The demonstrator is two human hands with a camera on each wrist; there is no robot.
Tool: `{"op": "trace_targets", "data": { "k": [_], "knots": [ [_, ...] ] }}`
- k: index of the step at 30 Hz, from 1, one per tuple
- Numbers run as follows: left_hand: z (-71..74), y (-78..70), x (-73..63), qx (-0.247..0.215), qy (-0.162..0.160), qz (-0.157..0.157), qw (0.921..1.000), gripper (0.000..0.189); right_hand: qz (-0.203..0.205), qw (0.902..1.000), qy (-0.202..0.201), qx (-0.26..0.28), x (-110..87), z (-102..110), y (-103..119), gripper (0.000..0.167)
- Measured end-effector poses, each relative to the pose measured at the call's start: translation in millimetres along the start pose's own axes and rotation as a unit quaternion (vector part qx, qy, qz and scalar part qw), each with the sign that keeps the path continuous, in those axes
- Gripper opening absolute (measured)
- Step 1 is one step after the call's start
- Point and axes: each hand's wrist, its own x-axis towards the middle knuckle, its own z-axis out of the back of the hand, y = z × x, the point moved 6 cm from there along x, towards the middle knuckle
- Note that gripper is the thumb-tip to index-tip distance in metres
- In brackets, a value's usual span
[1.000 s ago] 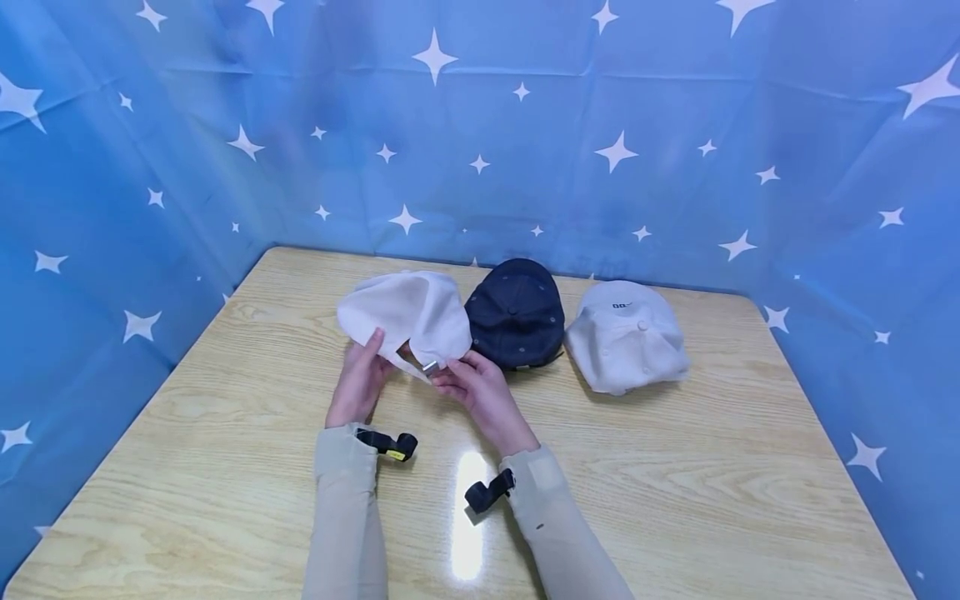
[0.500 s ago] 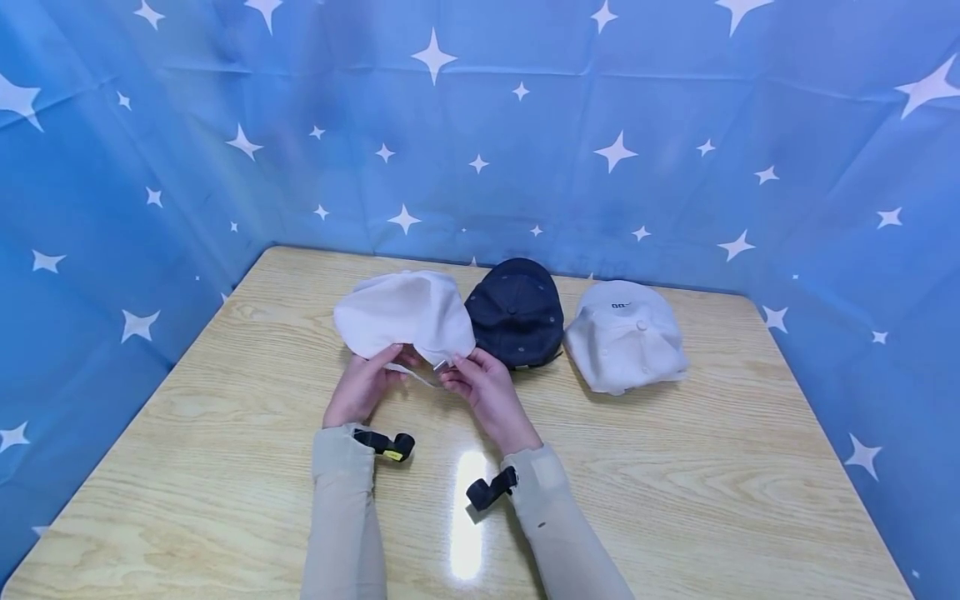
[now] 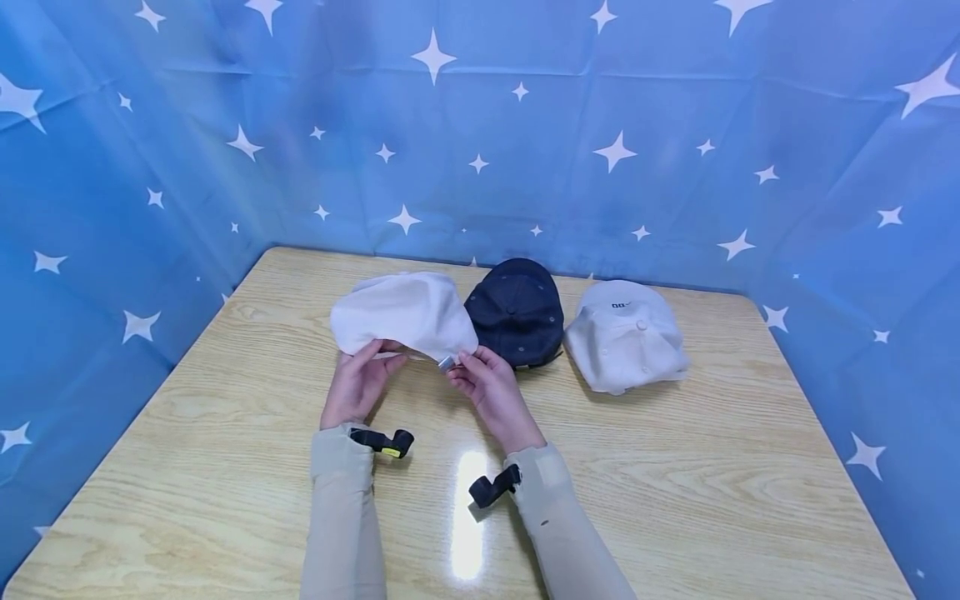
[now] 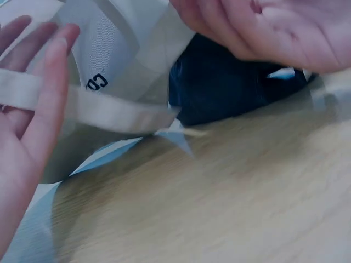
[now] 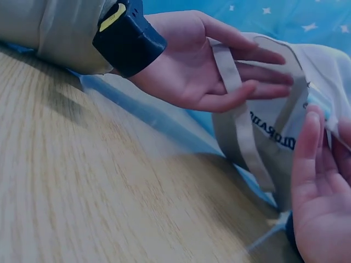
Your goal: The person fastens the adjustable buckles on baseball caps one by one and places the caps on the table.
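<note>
A white cap (image 3: 405, 310) is held up at the left, its back opening towards me. My right hand (image 3: 497, 398) pinches the rear edge of the cap by the metal buckle (image 3: 447, 363), thumb against fingertips. My left hand (image 3: 358, 387) is at the left of the opening, its fingers straight and reaching inside. In the right wrist view the cap's strap (image 5: 241, 118) runs between the thumb and spread fingers of the left hand. The strap's free end hangs loose in the left wrist view. Dark lettering (image 4: 97, 82) shows inside the cap.
A dark navy cap (image 3: 514, 312) sits on the wooden table (image 3: 712, 483) just right of the held cap. Farther right lies another white cap (image 3: 628, 337), with small dark marks on its crown. A blue star-patterned cloth (image 3: 525, 158) hangs behind the table.
The back opening of the cap has widened as the strap came away from the buckle side. My left hand has drawn slightly left with the strap; my right hand has shifted slightly right.
</note>
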Motion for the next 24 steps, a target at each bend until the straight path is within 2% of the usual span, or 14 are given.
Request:
{"op": "trace_targets", "data": {
  "k": [5, 9, 12, 15, 17, 20, 22, 24],
  "knots": [
    [-5.6, 4.7, 3.5, -0.07, 0.016, -0.013, 0.9973, 0.021, -0.012, 0.9999, -0.004, 0.012, 0.8, 1, -2, 0.007],
    [-12.1, 7.0, 5.2, -0.097, 0.038, -0.015, 0.9944, 0.024, -0.027, 0.9982, 0.002, 0.053, 0.5, -2, -4, 0.007],
    [-11.6, 7.1, 3.9, -0.098, 0.038, -0.011, 0.9943, 0.02, -0.04, 0.9946, 0.01, 0.095, -0.1, -4, -7, 0.004],
    [-10.5, 9.4, 2.4, -0.047, 0.033, 0.014, 0.9983, 0.016, -0.055, 0.9907, 0.016, 0.123, -0.5, -6, -9, 0.006],
    [-9.9, 12.2, 1.3, 0.013, 0.023, 0.04, 0.9989, 0.017, -0.068, 0.9885, 0.019, 0.134, -0.6, -7, -10, 0.009],
    [-11.3, 16.0, -0.9, 0.097, 0.008, 0.083, 0.9918, 0.022, -0.087, 0.9834, 0.015, 0.158, -0.4, -7, -13, 0.009],
    [-13.1, 18.2, -2.4, 0.131, -0.001, 0.109, 0.9854, 0.021, -0.102, 0.9783, 0.013, 0.18, -0.1, -7, -13, 0.008],
    [-15.9, 22.0, -3.3, 0.155, 0.006, 0.136, 0.9785, 0.023, -0.112, 0.9732, 0.014, 0.2, -0.4, -8, -13, 0.007]
  ]
}}
